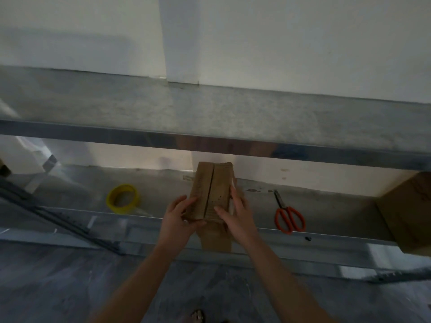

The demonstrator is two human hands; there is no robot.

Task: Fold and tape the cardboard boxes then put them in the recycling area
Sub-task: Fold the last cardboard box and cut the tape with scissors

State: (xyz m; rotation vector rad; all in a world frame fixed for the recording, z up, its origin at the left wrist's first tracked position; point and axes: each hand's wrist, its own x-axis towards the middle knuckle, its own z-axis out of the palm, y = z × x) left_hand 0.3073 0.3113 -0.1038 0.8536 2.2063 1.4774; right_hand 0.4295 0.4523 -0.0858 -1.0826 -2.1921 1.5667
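Note:
A small brown cardboard box [213, 187] stands on the lower metal shelf [326, 206], its two top flaps folded down with a dark seam between them. My left hand [178, 220] grips the box's near left corner, thumb on the top flap. My right hand [235, 215] lies on the right flap and side with its fingers straight, pressing it down. A yellow roll of tape [123, 198] lies on the shelf to the left of the box. Orange-handled scissors [288, 214] lie to the right.
A larger brown cardboard box [408, 213] stands at the right end of the lower shelf. An upper metal shelf [210, 113] overhangs the work spot. A slanted metal brace [58, 220] crosses the left side. The grey floor and a sandalled foot [198, 316] show below.

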